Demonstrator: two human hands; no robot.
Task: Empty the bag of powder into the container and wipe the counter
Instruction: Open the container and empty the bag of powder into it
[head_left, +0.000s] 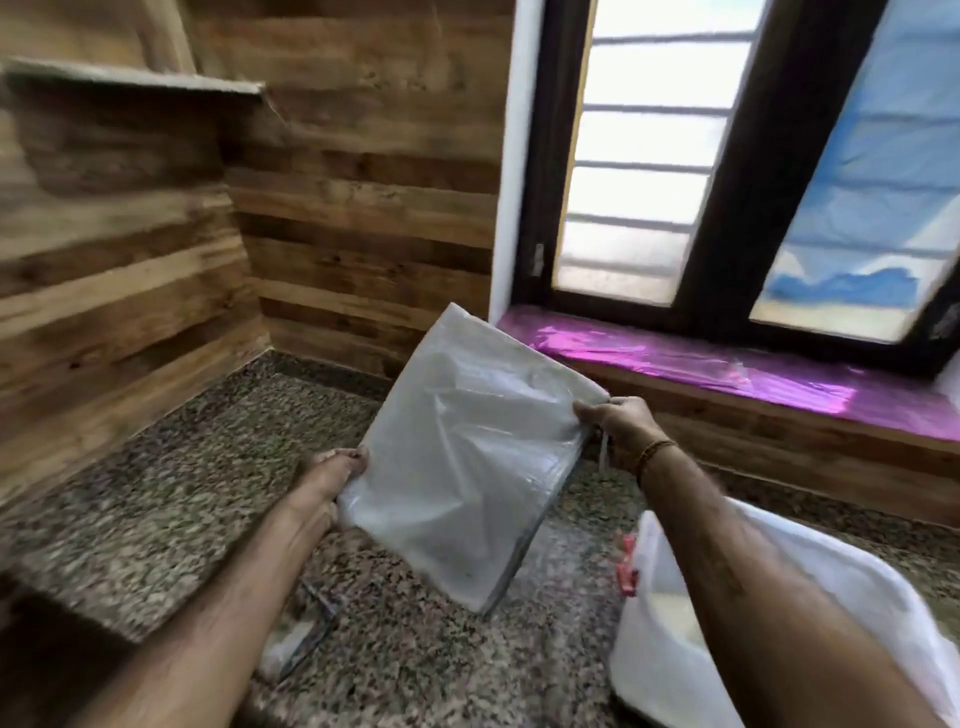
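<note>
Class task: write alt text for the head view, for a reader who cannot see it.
Two bare hands, left hand and right hand, hold a flat, translucent plastic bag above a speckled granite counter. A white container with pale powder inside stands at lower right, below a window.

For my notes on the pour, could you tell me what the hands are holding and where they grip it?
Both hands hold the plastic bag: the left hand at its lower left edge, the right hand at its right corner.
</note>
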